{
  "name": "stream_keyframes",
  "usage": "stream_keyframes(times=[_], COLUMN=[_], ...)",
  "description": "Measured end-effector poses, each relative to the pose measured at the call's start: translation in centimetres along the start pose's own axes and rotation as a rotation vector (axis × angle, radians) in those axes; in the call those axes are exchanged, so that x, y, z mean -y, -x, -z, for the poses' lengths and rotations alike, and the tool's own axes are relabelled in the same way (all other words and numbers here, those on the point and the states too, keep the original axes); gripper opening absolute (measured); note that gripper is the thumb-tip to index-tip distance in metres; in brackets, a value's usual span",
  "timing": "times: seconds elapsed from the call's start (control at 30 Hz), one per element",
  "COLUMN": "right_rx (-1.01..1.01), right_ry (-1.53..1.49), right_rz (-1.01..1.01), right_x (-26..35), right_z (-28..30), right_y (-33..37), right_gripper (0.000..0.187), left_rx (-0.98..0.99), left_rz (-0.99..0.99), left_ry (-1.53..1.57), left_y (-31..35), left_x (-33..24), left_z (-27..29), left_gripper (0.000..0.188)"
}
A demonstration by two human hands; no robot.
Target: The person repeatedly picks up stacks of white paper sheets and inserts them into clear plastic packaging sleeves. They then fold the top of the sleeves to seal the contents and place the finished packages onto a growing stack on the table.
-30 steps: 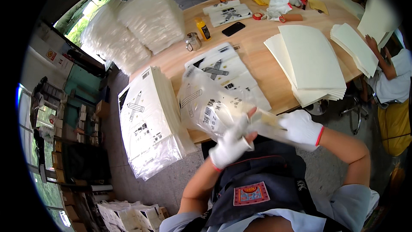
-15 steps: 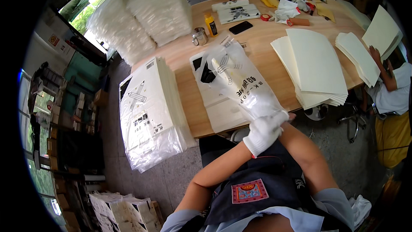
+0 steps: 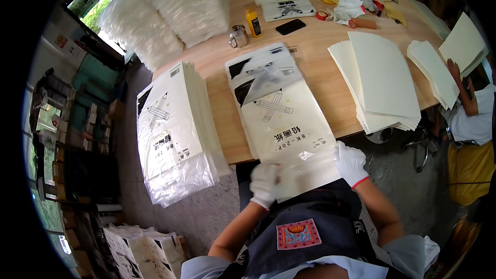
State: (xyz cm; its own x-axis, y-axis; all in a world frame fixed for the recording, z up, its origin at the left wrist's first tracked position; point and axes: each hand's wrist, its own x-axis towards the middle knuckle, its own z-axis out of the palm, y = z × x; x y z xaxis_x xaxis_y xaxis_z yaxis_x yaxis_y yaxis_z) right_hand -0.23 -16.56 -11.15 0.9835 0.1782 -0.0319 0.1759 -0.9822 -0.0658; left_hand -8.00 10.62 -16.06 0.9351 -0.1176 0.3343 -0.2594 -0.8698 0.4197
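A clear printed plastic bag [image 3: 279, 119] with a pencil drawing and black lettering lies flat before me, over other printed bags on the table. White sheets show inside it, and their lower edge hangs past the table's front edge. My right hand [image 3: 352, 163], in a white knitted glove with a red cuff, is closed on the bag's lower right edge. At the lower left edge is my left hand [image 3: 265, 182], gloved the same way. Its fingers are curled at the bag and somewhat blurred.
Left stands a thick stack of filled bags [image 3: 173, 129]; right, a pile of white paper sheets [image 3: 382, 80]. Behind are wrapped plastic bundles [image 3: 188, 5], a metal cup [image 3: 238, 36], a yellow bottle [image 3: 253, 22] and a phone [image 3: 290, 27]. Another person's hand [image 3: 454, 70] holds sheets at far right.
My hands were together at the bag's bunched end, the bag slanting to the right. Now they are apart at its two lower sides, and the bag lies flat and straighter, nearer me.
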Motion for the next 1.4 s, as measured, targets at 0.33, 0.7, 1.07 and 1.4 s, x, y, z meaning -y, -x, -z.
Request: stream_keyframes(times=[0.33, 0.7, 1.07, 1.4], right_rx=[0.338, 0.178, 0.426, 0.994], right_ry=[0.035, -0.138, -1.137, -2.021], right_rz=[0.389, 0.456, -0.083, -0.075], right_x=[-0.8, 0.5, -3.9, 5.6], right_z=[4.4, 2.6, -2.2, -11.5], right_y=[11.2, 6.6, 5.9, 1.3], right_gripper=[0.026, 0.025, 0.028, 0.032], left_rx=[0.116, -0.076, -0.219, -0.131], left_rz=[0.392, 0.205, 0.745, 0.237], left_ry=[0.548, 0.503, 0.678, 0.233], left_y=[9.7, 5.2, 12.2, -1.0], left_x=[-5.1, -2.7, 3.1, -1.2], left_z=[10.0, 6.9, 2.9, 14.6], left_gripper=[0.014, 0.019, 0.016, 0.013])
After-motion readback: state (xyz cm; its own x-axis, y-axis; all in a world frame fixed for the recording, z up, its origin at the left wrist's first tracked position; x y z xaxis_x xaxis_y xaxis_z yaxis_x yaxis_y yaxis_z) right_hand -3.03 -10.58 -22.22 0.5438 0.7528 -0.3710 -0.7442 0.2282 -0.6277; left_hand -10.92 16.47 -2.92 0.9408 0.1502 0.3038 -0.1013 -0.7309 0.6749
